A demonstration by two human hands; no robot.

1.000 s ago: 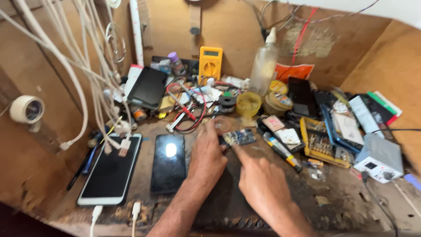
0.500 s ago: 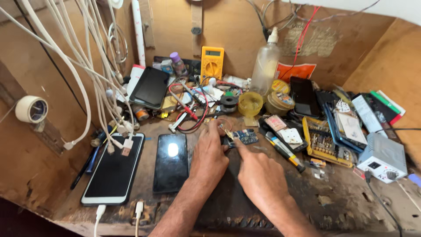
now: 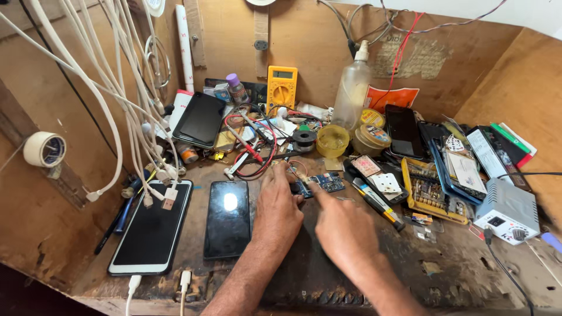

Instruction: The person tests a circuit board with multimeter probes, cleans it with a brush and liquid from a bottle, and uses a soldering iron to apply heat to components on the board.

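In the head view, both hands meet at a small blue circuit board (image 3: 321, 183) lying on the wooden workbench (image 3: 445, 275), roughly at its middle and a little toward the back edge. The left hand (image 3: 280, 208) lies palm down with its fingertips on the board's left end, pinning it to the bench; its fingers curl loosely and grasp nothing else that I can see. The right hand (image 3: 344, 225) comes in from the front edge with its forefinger stretched out and touching the board's near edge, the other fingers folded under; whether something thin sits between them cannot be told.

Just left of the left hand lies a dark phone (image 3: 227, 217), face up with a bright glare spot, and beside that, nearer the left edge, a larger white-rimmed phone (image 3: 153, 228) with white cables (image 3: 126, 111) hanging down over it. Right of the board a black and yellow screwdriver (image 3: 379, 205) lies aslant, and past it a yellow parts tray (image 3: 426, 192). Near the back edge stand a yellow multimeter (image 3: 281, 88) against the wall and a cloudy plastic bottle (image 3: 352, 96). A small grey power unit (image 3: 508, 210) sits at the right edge, and a roll of tape (image 3: 44, 149) hangs on the left wall
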